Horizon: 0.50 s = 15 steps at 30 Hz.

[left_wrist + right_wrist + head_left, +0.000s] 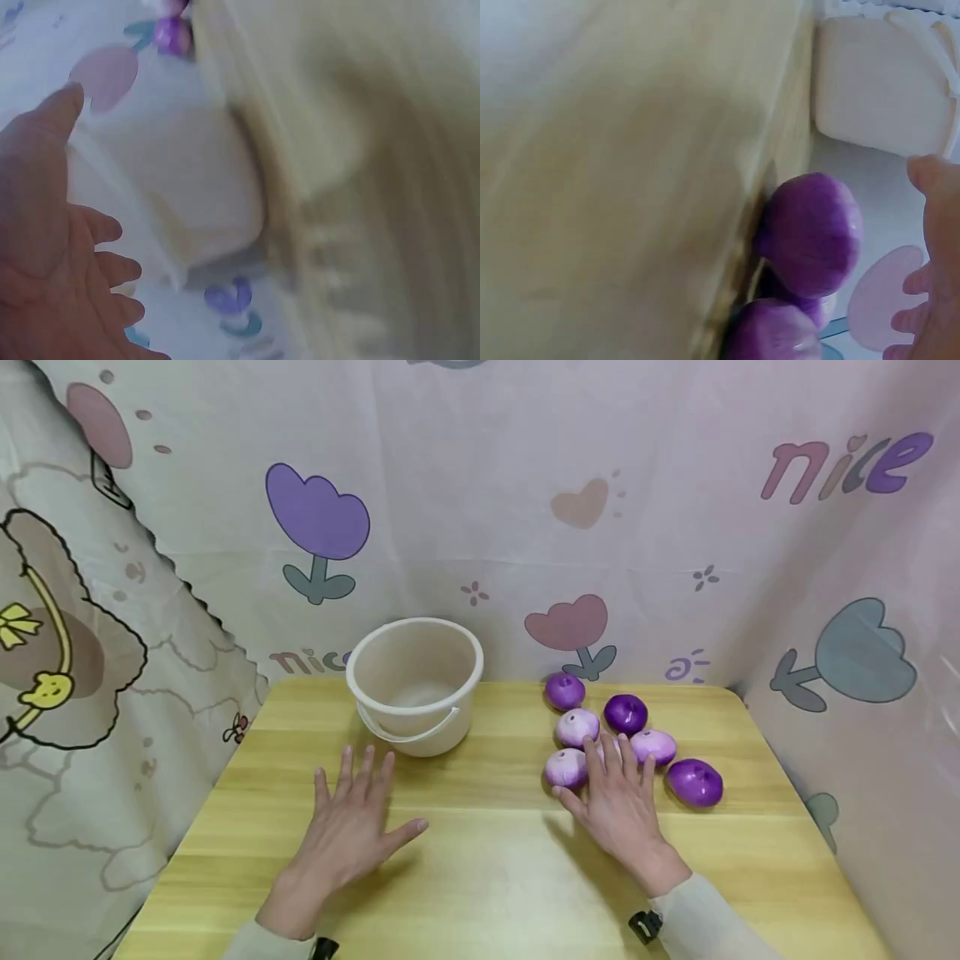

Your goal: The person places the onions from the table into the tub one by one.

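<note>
A cream plastic bucket point(453, 727) with its handle folded down stands upright at the back left of the table, and I see nothing inside it. In front of it my left hand point(347, 831) is spread over the wood, thumb pointing right, holding nothing. Several purple onions are grouped at the right. Spread fingers of my right hand point(622, 814) overlap a pale onion point(566, 768) and partly hide another behind them. To their right lies a glossy dark onion point(695, 782). In the right wrist view, a purple onion point(814, 232) shows below the thumb, apart from it.
The light wooden table point(480, 877) backs onto a printed cloth point(450, 527) with flowers and lettering, which also hangs along both sides. Dark bands point(645, 927) sit at both wrists near the sleeves.
</note>
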Each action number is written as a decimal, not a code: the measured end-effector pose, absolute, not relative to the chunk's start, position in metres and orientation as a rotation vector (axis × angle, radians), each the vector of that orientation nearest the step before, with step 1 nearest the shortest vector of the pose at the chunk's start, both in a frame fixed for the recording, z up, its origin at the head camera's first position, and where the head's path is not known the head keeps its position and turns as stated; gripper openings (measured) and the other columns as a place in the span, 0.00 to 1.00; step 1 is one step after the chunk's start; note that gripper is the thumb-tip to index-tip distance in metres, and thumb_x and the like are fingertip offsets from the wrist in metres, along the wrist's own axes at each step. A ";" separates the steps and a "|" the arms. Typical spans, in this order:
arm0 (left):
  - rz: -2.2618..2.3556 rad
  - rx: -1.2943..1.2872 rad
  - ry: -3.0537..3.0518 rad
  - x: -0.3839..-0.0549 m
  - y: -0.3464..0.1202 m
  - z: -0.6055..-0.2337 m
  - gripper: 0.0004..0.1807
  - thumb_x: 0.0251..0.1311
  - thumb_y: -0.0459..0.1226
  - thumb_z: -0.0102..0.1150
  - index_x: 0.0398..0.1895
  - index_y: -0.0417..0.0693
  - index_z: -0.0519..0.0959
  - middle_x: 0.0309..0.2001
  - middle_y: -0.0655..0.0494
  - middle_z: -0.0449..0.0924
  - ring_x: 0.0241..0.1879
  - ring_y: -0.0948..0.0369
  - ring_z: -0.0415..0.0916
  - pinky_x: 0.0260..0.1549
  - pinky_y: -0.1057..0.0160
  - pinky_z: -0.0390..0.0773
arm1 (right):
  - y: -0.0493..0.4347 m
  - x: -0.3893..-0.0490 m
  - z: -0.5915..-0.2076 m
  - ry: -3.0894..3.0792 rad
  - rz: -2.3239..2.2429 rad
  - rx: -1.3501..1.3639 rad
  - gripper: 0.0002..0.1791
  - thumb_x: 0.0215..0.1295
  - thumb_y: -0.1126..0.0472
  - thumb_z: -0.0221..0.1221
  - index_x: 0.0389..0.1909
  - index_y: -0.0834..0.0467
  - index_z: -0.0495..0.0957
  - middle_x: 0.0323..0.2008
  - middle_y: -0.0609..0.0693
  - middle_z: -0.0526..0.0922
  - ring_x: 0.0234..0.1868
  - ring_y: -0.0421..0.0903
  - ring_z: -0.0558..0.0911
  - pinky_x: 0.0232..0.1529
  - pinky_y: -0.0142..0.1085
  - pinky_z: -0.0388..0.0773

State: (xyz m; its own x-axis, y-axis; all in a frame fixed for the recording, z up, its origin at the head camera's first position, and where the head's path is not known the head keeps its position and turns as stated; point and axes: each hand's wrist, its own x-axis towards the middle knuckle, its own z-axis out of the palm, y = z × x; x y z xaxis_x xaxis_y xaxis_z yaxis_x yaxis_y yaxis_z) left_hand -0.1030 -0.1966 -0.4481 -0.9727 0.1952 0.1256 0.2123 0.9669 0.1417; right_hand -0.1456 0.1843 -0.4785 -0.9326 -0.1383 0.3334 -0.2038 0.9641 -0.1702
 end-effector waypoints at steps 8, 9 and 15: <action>-0.268 -0.181 -2.912 -0.137 -0.251 -0.397 0.44 0.71 0.63 0.32 0.79 0.46 0.44 0.77 0.36 0.41 0.75 0.36 0.29 0.67 0.27 0.27 | 0.159 -0.175 -0.443 -2.768 0.343 0.357 0.48 0.64 0.28 0.48 0.75 0.56 0.55 0.76 0.59 0.54 0.76 0.62 0.50 0.73 0.68 0.40; -0.273 -0.178 -2.905 -0.147 -0.256 -0.388 0.42 0.72 0.62 0.31 0.78 0.45 0.45 0.76 0.34 0.42 0.75 0.36 0.30 0.67 0.27 0.28 | 0.152 -0.182 -0.435 -2.776 0.346 0.370 0.48 0.65 0.27 0.46 0.76 0.55 0.53 0.76 0.58 0.53 0.77 0.61 0.49 0.73 0.67 0.40; -0.342 -0.184 -2.937 -0.206 -0.263 -0.361 0.39 0.74 0.59 0.24 0.79 0.45 0.42 0.77 0.35 0.41 0.76 0.36 0.33 0.70 0.31 0.28 | 0.096 -0.215 -0.399 -2.793 0.398 0.476 0.48 0.66 0.27 0.43 0.77 0.54 0.50 0.77 0.56 0.50 0.78 0.57 0.46 0.75 0.64 0.37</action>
State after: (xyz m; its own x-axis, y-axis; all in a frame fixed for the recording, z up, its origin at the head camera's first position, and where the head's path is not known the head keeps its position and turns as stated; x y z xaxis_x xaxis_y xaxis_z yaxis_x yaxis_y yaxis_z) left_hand -0.2060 -0.2626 -0.3609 -0.9765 0.1014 0.1903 0.1424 0.9659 0.2161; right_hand -0.2150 0.0964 -0.3990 -0.9065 -0.2802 0.3157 -0.3573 0.9077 -0.2202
